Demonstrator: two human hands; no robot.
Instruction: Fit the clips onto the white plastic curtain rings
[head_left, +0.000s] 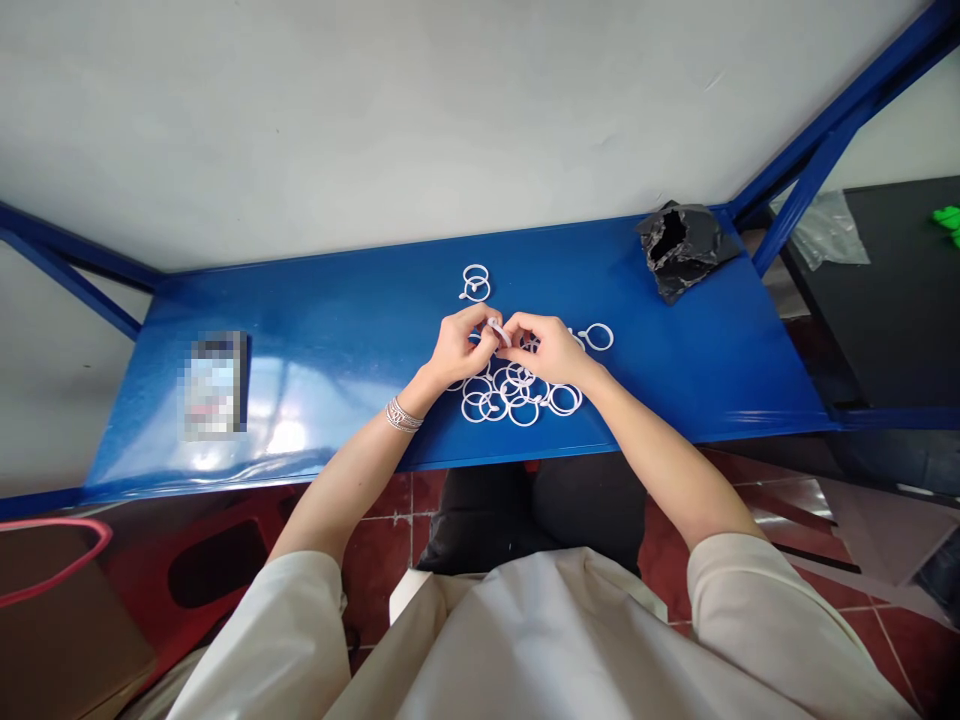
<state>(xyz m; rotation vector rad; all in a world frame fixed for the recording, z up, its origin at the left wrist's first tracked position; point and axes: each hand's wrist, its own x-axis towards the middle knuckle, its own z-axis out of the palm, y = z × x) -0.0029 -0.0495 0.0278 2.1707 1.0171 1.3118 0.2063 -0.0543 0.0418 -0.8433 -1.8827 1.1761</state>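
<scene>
My left hand and my right hand meet over a blue metal shelf, fingers pinched together on one white plastic ring held between them. Under and in front of the hands lies a pile of several white rings. A joined pair of rings lies apart, just behind the hands. One more ring sits to the right of my right hand. A silver bracelet is on my left wrist.
A crumpled black plastic bag sits open at the shelf's back right. A blurred flat object lies at the left. Blue frame struts rise at both ends. A white wall stands behind; red floor tiles show below.
</scene>
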